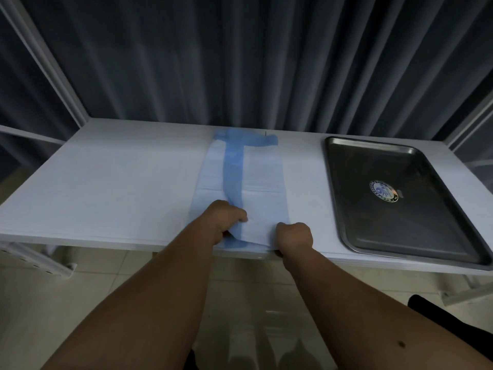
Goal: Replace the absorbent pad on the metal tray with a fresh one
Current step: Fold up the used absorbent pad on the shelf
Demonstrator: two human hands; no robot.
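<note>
You stand at a white bench (106, 182) with both forearms stretched out over its near edge. At the centre of the bench lies a folded absorbent pad (262, 177), white with a blue strip running from its far end at 12 o'clock down toward you, and a blue band across that far end. The pad lies lengthwise from the far edge of the bench to the near edge.

Your left hand (226, 220) is clenched on the near end of the pad, its fingers curled round the blue strip where the material lifts a little off the bench. Your right hand (293, 236) sits just beside it toward 3 o'clock, curled over the near right corner of the pad at the bench edge, with the fingertips tucked under the edge and out of sight. Between your two hands the pad's near flap is raised and slightly creased.

The metal tray (346, 209) lies flat on the bench at 3 o'clock, well apart from the pad, with a round sticker (385, 190) on its floor. Behind the bench, at 12 o'clock, hangs a dark pleated curtain (240, 62). Pale floor tiles (40, 303) show beneath your arms.
</note>
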